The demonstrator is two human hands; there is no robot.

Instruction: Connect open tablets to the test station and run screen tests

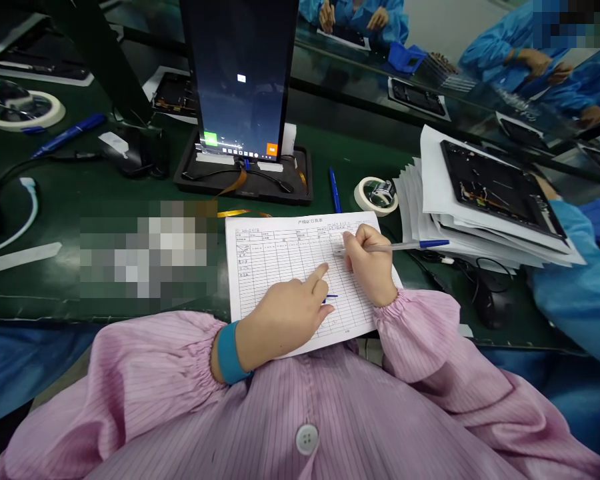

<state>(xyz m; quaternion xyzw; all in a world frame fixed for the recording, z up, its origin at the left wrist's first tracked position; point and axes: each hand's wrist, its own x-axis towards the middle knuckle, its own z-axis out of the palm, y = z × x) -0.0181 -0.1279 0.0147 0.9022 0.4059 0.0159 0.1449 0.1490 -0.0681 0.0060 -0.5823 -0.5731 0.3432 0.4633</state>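
- Head view, left hand (285, 320): the index finger stretches out and its tip touches the lower middle of the form, while the other fingers curl together under the palm. A blue wrist strap (227, 353) circles the wrist, just past the gathered cuff of a pink striped smock (305, 413).
- Right hand (370, 267): the fingers sit close together, clamped on a ballpoint pen (395, 247) with a blue-trimmed end, and the tip points down at the upper right of the form.
- Printed grid form (275, 267): it lies flat on a green workbench (45, 280), under both hands and tilted slightly.
- Just beyond the form: a blue marker (335, 190) and a roll of masking tape (375, 197) lie on the bench.
- To the right: a stack of papers (420, 200) carries a dark display panel (500, 187), with a computer mouse (490, 300) below it and a co-worker's blue sleeve (575, 287) beside it.
- Straight ahead: a lit screen (240, 80) stands upright in a black tray (300, 173).
- To the left: another marker (67, 133) and tape roll (23, 110) lie on the bench, and a pixelated patch (147, 247) hides part of it.
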